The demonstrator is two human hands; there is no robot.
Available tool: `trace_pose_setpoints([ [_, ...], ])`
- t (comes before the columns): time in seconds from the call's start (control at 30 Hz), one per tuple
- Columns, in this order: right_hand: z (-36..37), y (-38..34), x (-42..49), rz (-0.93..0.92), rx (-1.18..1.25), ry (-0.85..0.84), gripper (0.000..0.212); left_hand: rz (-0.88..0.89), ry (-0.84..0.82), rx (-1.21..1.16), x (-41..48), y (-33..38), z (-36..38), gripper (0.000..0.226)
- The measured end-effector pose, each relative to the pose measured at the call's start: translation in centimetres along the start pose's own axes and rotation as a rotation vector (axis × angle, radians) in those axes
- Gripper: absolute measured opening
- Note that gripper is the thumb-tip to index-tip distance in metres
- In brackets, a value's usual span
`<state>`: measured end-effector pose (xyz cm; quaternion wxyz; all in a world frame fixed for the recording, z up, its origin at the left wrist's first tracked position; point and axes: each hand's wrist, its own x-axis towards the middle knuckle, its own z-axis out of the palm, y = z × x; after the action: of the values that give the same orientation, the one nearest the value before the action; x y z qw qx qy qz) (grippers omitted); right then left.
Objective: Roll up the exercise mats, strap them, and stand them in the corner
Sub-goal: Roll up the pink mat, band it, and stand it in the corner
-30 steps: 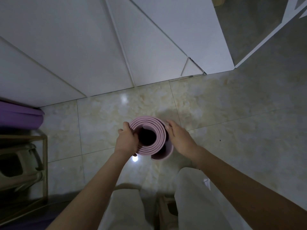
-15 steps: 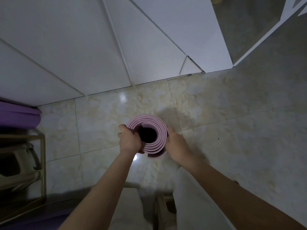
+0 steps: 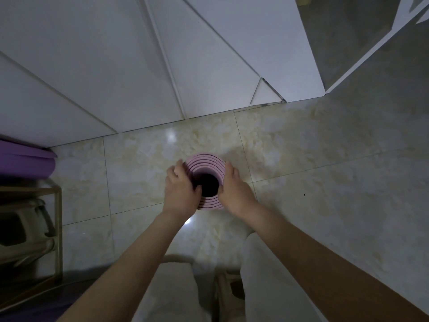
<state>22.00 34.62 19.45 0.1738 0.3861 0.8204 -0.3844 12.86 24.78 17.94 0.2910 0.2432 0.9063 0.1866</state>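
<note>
A rolled pink exercise mat [image 3: 204, 162] stands on end on the tiled floor, seen from above, its spiral layers around a dark hollow core. My left hand [image 3: 181, 189] grips its left side, thumb at the inner edge of the roll. My right hand [image 3: 234, 189] grips its right side, fingers curved round the outer layer. No strap shows on the roll. A purple rolled mat [image 3: 25, 162] lies at the far left edge, against the wall.
White wall panels [image 3: 139, 66] run along the back, meeting the marble tiled floor [image 3: 325, 182]. A gold metal-framed rack [image 3: 58, 228] holding a stool stands at the left. My legs in light trousers [image 3: 262, 275] are below, with a shoe between them.
The pink roll has straightened more upright and shifted slightly away from me. Both hands have slid higher round its top rim.
</note>
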Motion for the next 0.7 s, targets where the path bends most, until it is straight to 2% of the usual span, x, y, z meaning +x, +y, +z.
trace_pose_setpoints([
  [0.1,0.0,-0.2,0.0,-0.123,-0.097,-0.017,0.069,0.362,0.013,0.509,0.7,-0.5,0.1,0.084],
  [0.2,0.4,0.0,0.1,-0.209,-0.184,-0.03,0.07,0.398,0.015,0.712,0.8,-1.2,0.2,0.089],
  [0.33,1.3,-0.1,0.6,-0.129,-0.212,-0.001,0.075,0.422,-0.006,0.664,0.9,-1.2,-0.5,0.077],
  [0.47,1.3,-0.6,1.5,-0.01,-0.138,-0.05,0.08,0.398,0.004,0.41,1.2,-1.6,-0.7,0.076],
  [0.63,0.9,-1.2,2.3,-0.048,-0.194,-0.028,0.05,0.208,0.031,0.227,1.7,-1.7,-1.0,0.075],
  [0.7,1.0,-1.8,2.7,-0.088,-0.221,-0.002,0.043,0.169,0.044,0.132,1.9,-2.3,-1.4,0.066],
])
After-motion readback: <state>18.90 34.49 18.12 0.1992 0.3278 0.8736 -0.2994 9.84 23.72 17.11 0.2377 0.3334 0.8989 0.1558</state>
